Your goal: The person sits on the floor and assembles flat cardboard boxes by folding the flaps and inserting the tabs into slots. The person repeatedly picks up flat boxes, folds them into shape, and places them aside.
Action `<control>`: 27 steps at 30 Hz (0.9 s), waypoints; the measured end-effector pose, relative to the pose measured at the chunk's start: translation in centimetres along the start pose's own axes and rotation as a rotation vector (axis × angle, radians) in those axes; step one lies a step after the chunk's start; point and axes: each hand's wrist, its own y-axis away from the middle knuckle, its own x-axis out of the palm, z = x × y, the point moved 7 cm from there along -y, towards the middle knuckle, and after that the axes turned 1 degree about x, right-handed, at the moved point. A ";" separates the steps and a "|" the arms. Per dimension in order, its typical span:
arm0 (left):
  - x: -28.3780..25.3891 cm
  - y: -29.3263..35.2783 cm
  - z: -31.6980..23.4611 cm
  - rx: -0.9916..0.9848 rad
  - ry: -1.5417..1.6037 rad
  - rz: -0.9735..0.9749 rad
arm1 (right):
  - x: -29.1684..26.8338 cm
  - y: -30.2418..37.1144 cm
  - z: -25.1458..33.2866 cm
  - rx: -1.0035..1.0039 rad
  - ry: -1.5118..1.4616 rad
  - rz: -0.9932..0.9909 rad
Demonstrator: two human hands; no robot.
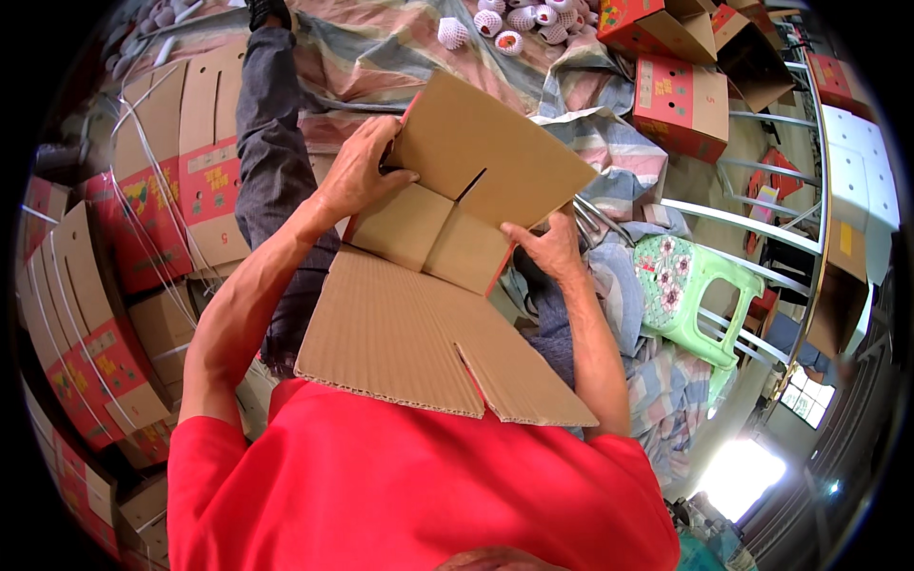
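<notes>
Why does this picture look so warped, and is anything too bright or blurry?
In the head view, the wide lens bows the strapped carton at left and leaves black corners; in the head view, a bright patch at lower right is washed out white; also there, the left hand, right hand and cardboard box look fairly sharp.

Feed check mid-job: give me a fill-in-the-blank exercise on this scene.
1. The left hand holds the ____ side of the open corrugated carton.
2. The right hand holds its ____ side.
3. The short-sleeved shirt is ____.
4. The floral-seated plastic stool is light ____.
Missing words: left; right; red; green.
</notes>
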 end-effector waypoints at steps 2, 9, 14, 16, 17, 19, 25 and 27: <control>0.0 0.3 0.2 -0.022 -0.002 -0.008 | -0.2 -0.2 0.4 0.025 -0.045 -0.072; -0.3 0.3 -0.2 -0.020 -0.023 -0.030 | 0.4 -0.1 0.3 -0.071 -0.049 -0.259; 0.3 0.1 -0.5 -0.020 0.007 -0.009 | 1.5 0.9 -1.3 -0.061 -0.082 -0.294; 0.2 0.3 -1.1 -0.024 0.007 -0.022 | 1.9 0.9 -1.5 -0.064 -0.085 -0.270; 0.0 0.5 -1.3 -0.041 -0.073 -0.021 | 2.0 1.0 -1.6 -0.065 -0.086 -0.258; -1.7 0.3 -3.0 -0.078 -0.238 -0.006 | 2.0 1.2 -1.2 -0.077 -0.077 -0.252; -3.1 -9.1 -11.8 0.571 -0.476 0.046 | 1.9 1.0 -0.5 -0.088 -0.107 -0.235; 0.1 -12.5 -10.7 0.533 -0.524 0.394 | 1.7 1.0 -0.2 -0.147 -0.075 -0.258</control>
